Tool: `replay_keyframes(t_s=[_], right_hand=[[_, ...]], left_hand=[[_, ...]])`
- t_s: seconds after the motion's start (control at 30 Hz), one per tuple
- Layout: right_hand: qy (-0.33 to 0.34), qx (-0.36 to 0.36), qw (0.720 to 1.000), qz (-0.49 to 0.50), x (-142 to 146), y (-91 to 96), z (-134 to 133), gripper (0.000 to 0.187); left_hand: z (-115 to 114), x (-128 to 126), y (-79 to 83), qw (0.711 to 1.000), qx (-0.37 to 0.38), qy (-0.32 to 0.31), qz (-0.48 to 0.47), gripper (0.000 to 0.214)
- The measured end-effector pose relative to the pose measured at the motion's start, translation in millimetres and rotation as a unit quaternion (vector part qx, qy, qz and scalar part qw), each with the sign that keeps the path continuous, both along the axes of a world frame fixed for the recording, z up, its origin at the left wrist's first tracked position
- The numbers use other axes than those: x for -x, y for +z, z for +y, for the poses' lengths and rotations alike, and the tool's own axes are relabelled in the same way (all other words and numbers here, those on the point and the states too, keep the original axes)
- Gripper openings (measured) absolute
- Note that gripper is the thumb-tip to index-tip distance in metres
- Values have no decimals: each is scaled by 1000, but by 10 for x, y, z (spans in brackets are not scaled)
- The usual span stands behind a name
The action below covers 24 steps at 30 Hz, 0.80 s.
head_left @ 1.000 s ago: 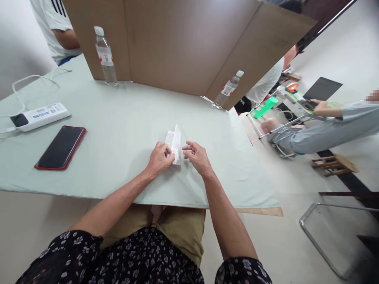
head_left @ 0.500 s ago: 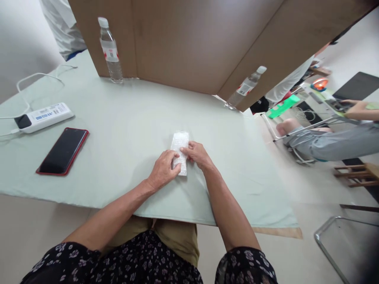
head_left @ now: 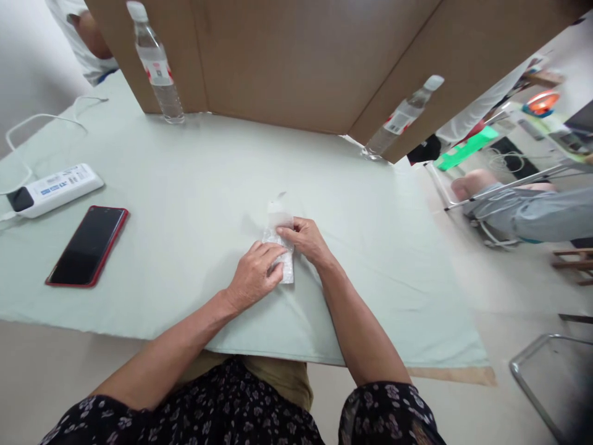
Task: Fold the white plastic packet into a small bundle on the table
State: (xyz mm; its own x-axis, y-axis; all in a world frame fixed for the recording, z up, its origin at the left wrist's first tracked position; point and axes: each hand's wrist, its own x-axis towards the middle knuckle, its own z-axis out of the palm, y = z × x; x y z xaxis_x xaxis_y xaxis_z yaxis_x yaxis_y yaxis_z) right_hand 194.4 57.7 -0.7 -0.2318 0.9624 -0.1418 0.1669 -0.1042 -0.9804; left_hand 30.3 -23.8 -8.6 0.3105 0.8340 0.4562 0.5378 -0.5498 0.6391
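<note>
A small white bubble wrap pouch (head_left: pixel 288 272) lies on the table in front of me, its long side pointing away. My left hand (head_left: pixel 257 272) rests over the lower left part of the pouch, with curled fingers and the thumb pressing on it. At its upper right edge, my right hand (head_left: pixel 308 240) pinches the pouch between thumb and fingers. A thin, translucent flap (head_left: pixel 279 210) stands up at the far end, beyond my right thumb. Whether anything is inside the pouch I cannot tell.
A red-cased phone (head_left: pixel 88 246) and a white power bank (head_left: pixel 60 188) with a cable lie at left. Two water bottles (head_left: pixel 160 77) (head_left: pixel 401 117) stand before a brown cardboard screen (head_left: pixel 287 62). Another person (head_left: pixel 532 210) sits at far right.
The translucent flap at the pouch's far end has risen. My right thumb has shifted slightly left over the pouch, and my left fingers now reach farther across it. The camera view has shifted.
</note>
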Motion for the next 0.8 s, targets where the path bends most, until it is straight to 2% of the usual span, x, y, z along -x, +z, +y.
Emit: replay_keyframes(t_s=[0.17,0.3,0.47,0.57,0.63,0.7,0.8], right_hand=[[-14,37,995,94,38,11,-15,38],[-23,13,994,107,68,141,-130,36],[5,-73,997,22,55,266,-429,35],[18,-129,991,-23,11,235,-610,35],[34,-178,982,-47,-31,189,-701,30],[59,-226,969,-77,-77,144,-764,27],[89,-252,956,-119,-140,95,-825,27]], left_hand=[[2,9,-5,1000,15,-6,-16,24],[-31,-5,-12,998,20,42,-32,21],[-36,-9,-41,989,33,134,-54,39],[-10,15,-73,986,24,149,-72,53],[9,41,-88,988,30,134,-71,58],[24,68,-89,991,54,110,-60,52],[40,100,-63,990,105,79,-54,30]])
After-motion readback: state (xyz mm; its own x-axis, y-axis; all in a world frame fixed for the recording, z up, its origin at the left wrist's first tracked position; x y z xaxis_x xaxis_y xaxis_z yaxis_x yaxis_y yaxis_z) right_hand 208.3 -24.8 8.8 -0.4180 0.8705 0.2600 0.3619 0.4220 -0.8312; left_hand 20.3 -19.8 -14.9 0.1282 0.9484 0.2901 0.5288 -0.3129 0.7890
